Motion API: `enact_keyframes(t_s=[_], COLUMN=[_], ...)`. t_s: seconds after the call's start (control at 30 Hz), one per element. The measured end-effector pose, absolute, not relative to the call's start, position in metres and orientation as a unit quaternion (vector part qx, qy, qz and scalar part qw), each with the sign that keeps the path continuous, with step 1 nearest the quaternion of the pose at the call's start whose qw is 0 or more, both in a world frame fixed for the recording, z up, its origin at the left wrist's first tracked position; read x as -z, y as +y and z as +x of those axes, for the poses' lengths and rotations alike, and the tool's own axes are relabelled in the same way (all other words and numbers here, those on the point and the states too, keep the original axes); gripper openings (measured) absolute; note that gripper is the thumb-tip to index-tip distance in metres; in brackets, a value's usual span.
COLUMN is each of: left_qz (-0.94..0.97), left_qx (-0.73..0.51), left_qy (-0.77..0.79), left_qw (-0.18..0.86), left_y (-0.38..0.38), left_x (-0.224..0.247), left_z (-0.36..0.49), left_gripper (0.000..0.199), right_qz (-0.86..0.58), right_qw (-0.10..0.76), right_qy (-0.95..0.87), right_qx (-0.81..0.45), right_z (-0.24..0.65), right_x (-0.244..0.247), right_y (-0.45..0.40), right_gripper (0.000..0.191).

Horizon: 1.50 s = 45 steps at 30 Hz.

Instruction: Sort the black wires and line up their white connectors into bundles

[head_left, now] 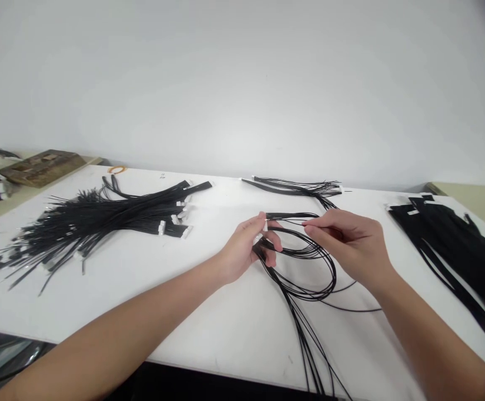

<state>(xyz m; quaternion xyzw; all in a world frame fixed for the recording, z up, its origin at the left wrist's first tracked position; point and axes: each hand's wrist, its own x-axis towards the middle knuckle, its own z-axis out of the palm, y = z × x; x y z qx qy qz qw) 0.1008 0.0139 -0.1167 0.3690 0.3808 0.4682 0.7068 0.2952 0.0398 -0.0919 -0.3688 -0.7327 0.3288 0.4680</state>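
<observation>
My left hand [253,245] is closed around white connectors [258,238] that carry bundles of thin black wires. From it the wire harness [330,273] loops out to the right and back, and loose ends hang toward the table's front edge. My right hand [347,239] pinches a single black wire [297,222] between thumb and forefinger, just right of the connectors. Both hands are above the middle of the white table [209,328]. Whether the wire's tip sits in a connector is too small to tell.
On the left lies a large pile of black wire harnesses [100,217] with white connectors. A smaller bunch [292,186] rests at the back. Black flat cables [455,239] cover the right side. An orange ring [116,169] and a brown board [44,167] are at back left.
</observation>
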Motion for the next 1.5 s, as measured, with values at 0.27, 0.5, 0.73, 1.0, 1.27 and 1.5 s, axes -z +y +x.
enact_keyframes(t_s=[0.27, 0.5, 0.73, 1.0, 1.27, 1.5], left_qz=[0.371, 0.373, 0.364, 0.362, 0.359, 0.354], left_qx=[-0.453, -0.444, -0.445, -0.440, -0.443, -0.441], left_qy=[0.377, 0.377, 0.371, 0.371, 0.371, 0.365], left_qw=[0.718, 0.722, 0.730, 0.733, 0.733, 0.739], left_y=[0.013, 0.012, 0.013, 0.014, 0.013, 0.014], left_x=[0.117, 0.115, 0.116, 0.118, 0.117, 0.117], left_z=[0.100, 0.101, 0.100, 0.100, 0.101, 0.099], left_gripper=[0.042, 0.046, 0.049, 0.053, 0.052, 0.049], right_qz=[-0.395, -0.390, -0.370, -0.288, -0.224, -0.202], right_qw=[0.475, 0.474, 0.483, 0.503, 0.471, 0.446], right_qy=[-0.751, -0.767, -0.782, -0.815, -0.838, -0.863], right_qx=[-0.231, -0.184, -0.134, 0.013, 0.162, 0.127], right_z=[0.294, 0.291, 0.290, 0.288, 0.291, 0.293], right_x=[0.093, 0.093, 0.093, 0.098, 0.103, 0.107], right_y=[0.039, 0.036, 0.033, 0.034, 0.033, 0.031], right_gripper=[0.008, 0.008, 0.008, 0.014, 0.016, 0.018])
